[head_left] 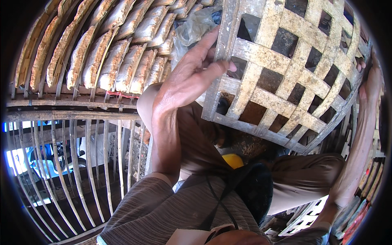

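Observation:
A woven bamboo lattice tray [281, 61] with a wooden frame stands tilted in front of me, above my bent legs. My left hand [192, 77] is closed on its left frame edge, with the thumb on the near side of the lattice and the other fingers partly hidden behind the frame. At the tray's right edge my right hand [369, 77] grips the rim. Its fingertips show through a gap there, while much of that hand is squeezed against the picture's dark border.
Whitish slabs with orange-brown edges [114, 61] lie in rows on slatted racks at the upper left. Beside them is a clear plastic bag [194, 30]. A slatted bamboo barrier [75, 171] runs along my left, a blue motorbike [49, 167] behind it. Something yellow [233, 161] lies between my legs.

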`<state>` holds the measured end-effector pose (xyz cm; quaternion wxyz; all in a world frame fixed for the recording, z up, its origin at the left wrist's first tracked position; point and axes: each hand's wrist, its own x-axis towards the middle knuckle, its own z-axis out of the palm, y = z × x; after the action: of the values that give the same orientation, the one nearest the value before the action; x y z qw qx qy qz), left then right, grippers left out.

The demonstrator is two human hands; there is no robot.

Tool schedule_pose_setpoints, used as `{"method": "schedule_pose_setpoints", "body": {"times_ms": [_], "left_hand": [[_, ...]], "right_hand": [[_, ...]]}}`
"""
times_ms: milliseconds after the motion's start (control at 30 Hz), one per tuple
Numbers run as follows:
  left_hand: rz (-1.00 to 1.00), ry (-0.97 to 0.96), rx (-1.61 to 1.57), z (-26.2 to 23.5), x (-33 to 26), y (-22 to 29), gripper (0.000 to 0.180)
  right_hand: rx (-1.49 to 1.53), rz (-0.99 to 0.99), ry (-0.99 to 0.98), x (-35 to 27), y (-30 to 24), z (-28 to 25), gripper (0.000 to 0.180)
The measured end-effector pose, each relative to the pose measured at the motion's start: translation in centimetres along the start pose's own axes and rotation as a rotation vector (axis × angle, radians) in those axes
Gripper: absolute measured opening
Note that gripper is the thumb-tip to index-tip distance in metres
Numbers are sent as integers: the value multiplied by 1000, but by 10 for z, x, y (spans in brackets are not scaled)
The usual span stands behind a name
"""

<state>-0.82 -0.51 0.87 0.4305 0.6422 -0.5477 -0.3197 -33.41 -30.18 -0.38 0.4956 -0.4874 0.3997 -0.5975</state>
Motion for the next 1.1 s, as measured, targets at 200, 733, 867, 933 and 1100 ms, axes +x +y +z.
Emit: {"method": "schedule_pose_setpoints", "body": {"times_ms": [200,733,867,933,1100], "left_hand": [[51,6,16,1,-1,-6,82],[-4,104,-37,4,2,3,65],[-127,212,-122,6,11,-1,59],[-197,208,-332,0,12,3,54],[16,135,-242,4,8,-8,43]], "right_hand": [[27,-12,0,-8,-5,4,29],[36,-21,-15,9,1,-9,27],[64,24,36,-6,-8,6,27],[56,17,48,-6,-8,7,27],[78,47,28,-5,-4,7,27]]}}
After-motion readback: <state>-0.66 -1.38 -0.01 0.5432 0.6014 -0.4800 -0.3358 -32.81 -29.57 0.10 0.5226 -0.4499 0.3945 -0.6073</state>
